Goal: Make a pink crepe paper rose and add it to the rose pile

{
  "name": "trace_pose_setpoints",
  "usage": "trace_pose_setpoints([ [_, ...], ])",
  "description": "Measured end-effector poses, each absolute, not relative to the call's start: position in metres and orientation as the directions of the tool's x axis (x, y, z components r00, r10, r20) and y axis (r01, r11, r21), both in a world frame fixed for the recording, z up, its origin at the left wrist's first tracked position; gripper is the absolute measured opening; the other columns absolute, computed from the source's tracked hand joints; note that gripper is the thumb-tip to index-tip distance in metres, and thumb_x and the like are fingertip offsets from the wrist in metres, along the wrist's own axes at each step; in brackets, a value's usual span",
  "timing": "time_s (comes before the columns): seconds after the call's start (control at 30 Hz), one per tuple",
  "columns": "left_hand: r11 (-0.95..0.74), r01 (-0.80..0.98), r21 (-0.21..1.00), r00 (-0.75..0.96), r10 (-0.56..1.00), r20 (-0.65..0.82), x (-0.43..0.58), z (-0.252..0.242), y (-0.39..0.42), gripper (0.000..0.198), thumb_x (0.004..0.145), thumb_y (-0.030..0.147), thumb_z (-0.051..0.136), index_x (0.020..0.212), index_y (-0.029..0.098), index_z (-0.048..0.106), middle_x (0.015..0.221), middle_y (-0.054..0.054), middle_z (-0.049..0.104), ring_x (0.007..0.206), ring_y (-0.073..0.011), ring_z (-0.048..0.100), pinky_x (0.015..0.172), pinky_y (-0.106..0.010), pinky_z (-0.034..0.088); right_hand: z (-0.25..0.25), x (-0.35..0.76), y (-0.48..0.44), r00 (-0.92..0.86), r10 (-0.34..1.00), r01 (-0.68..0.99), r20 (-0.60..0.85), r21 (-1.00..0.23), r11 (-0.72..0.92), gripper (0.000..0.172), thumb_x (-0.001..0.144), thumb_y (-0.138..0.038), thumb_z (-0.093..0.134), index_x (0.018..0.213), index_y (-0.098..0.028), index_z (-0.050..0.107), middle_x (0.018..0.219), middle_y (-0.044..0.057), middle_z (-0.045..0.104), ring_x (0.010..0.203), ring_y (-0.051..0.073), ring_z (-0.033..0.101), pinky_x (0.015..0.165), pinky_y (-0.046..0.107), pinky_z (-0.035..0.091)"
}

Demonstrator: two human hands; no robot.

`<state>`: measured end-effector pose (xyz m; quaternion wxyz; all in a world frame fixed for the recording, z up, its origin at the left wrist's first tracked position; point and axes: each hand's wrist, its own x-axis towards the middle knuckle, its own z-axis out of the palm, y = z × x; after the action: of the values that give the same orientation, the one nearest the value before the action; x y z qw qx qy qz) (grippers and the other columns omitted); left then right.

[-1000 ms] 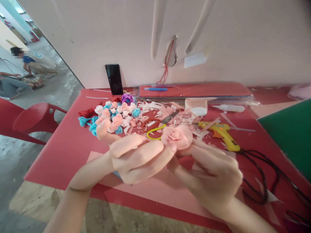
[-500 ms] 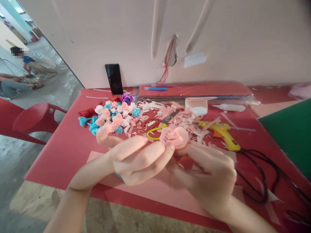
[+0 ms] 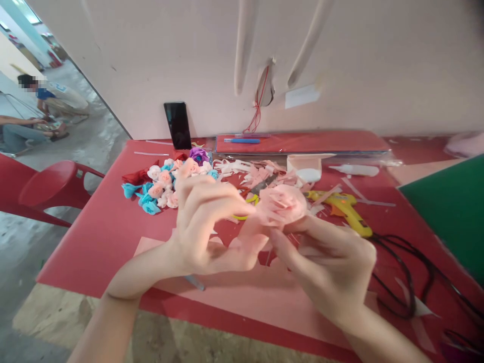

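A pale pink paper rose is held up over the table in the head view. My right hand pinches its base between thumb and fingers. Just left of the bloom is my left hand, thumb and fingers apart, its fingertips close to the petals. Whether they touch a petal edge is unclear through the blur. Beneath both hands lies a large sheet of pink paper. Behind the rose, scissors with yellow and red handles are partly hidden among pink paper scraps.
Finished paper flowers in pink, blue, red and purple cluster at the left. A yellow glue gun with a black cord lies right. A phone leans on the wall. A green board and a red stool flank the table.
My left hand has opened from its closed grip at the rose and drawn slightly back. The rose has shifted a little right and up in my right hand.
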<state>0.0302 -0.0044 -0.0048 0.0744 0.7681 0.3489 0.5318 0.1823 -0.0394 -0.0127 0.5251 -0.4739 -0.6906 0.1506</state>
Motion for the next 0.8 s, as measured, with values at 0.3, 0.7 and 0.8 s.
trace_pose_setpoints([
  [0.3, -0.612, 0.238, 0.754, 0.423, 0.764, 0.487, 0.033, -0.008, 0.001, 0.019, 0.081, 0.038, 0.056, 0.091, 0.021, 0.052, 0.088, -0.003, 0.061, 0.084, -0.0181, 0.056, 0.074, -0.035, 0.048, -0.021, 0.185, -0.034, 0.122, 0.869, 0.244, 0.479, -0.863, 0.442, 0.026, 0.076, -0.017, 0.064, 0.052, -0.022, 0.058, 0.039, -0.007, 0.04, 0.036, 0.006, 0.034, 0.03, 0.021, 0.019],
  [0.7, -0.581, 0.052, 0.812, 0.355, 0.771, 0.528, 0.036, -0.011, 0.0, 0.013, 0.081, 0.026, 0.059, 0.071, 0.019, 0.057, 0.082, -0.004, 0.061, 0.079, -0.0166, 0.057, 0.073, -0.034, 0.05, -0.037, 0.181, -0.027, 0.043, 0.922, -0.021, 0.384, -0.922, 0.386, 0.033, 0.078, -0.033, 0.064, 0.049, -0.019, 0.058, 0.039, -0.007, 0.033, 0.034, 0.004, 0.023, 0.031, 0.019, 0.021],
  [0.8, -0.596, 0.075, 0.8, 0.361, 0.764, 0.535, 0.033, -0.011, 0.0, 0.018, 0.082, 0.025, 0.058, 0.065, 0.018, 0.057, 0.079, -0.003, 0.06, 0.078, -0.0164, 0.056, 0.07, -0.034, 0.049, -0.034, 0.178, -0.027, 0.06, 0.911, 0.049, 0.409, -0.912, 0.406, 0.039, 0.076, -0.024, 0.065, 0.042, -0.017, 0.049, 0.037, -0.007, 0.03, 0.034, 0.004, 0.023, 0.031, 0.018, 0.02],
])
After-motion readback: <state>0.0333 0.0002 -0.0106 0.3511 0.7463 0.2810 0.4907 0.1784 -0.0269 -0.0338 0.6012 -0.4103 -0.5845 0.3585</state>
